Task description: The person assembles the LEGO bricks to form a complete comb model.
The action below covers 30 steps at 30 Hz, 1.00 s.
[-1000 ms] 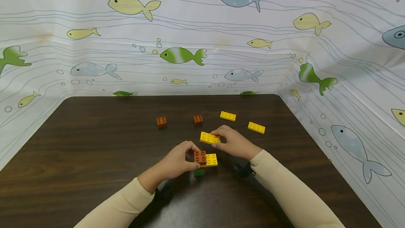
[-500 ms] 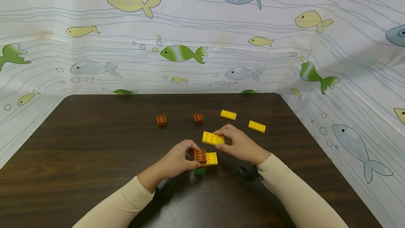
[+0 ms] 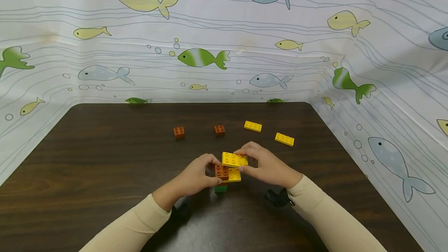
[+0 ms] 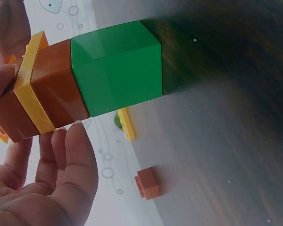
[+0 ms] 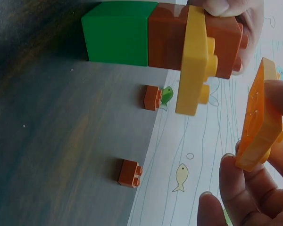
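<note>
A stack of toy building bricks stands on the table: a green brick at the bottom, a brown brick above it, then a flat yellow brick jutting out to the right, and another brown brick on top. My left hand grips the stack near its top between thumb and fingers. Pinched at its right end by my right hand, a second flat yellow brick is held just above the stack, studs up. In the right wrist view a gap separates it from the top brown brick.
Two loose brown bricks, one left and one nearer the middle, lie farther back on the dark wooden table. Two flat yellow bricks, one behind and one farther right, lie beyond my right hand. A fish-patterned sheet surrounds the table's back and sides.
My right hand first shifted slightly right, then brought the yellow brick closer over the stack, where it now overlaps the stack's back edge. My left hand keeps its grip in place.
</note>
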Tool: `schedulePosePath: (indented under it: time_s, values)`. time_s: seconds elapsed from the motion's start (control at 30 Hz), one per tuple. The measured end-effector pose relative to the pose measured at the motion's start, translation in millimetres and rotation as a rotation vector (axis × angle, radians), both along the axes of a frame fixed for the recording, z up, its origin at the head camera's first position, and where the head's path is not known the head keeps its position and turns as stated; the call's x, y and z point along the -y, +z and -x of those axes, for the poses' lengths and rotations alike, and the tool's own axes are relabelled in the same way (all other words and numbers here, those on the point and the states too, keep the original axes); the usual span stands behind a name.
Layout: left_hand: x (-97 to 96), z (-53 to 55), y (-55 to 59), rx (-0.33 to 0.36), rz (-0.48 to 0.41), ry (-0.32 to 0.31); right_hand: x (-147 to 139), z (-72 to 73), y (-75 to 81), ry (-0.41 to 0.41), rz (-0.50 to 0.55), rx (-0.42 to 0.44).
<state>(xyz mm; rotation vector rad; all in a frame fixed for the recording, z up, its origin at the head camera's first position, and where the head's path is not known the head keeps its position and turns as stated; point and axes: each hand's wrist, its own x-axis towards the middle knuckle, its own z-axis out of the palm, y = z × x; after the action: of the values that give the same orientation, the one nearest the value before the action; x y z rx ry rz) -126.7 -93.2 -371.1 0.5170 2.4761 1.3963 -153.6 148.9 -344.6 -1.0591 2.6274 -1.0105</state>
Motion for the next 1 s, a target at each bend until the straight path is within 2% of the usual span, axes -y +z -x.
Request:
schedulePosePath:
  time_s: [0.53,1.0]
  values:
    - [1.7,1.4,-1.8,0.021,-0.039,-0.015,5.2,-3.8,1.4,0.072,-0.010,0.053]
    - [2.9,1.8,-0.8,0.034,-0.047,-0.017,13.7,-5.5,5.7,0.096,-0.057,0.018]
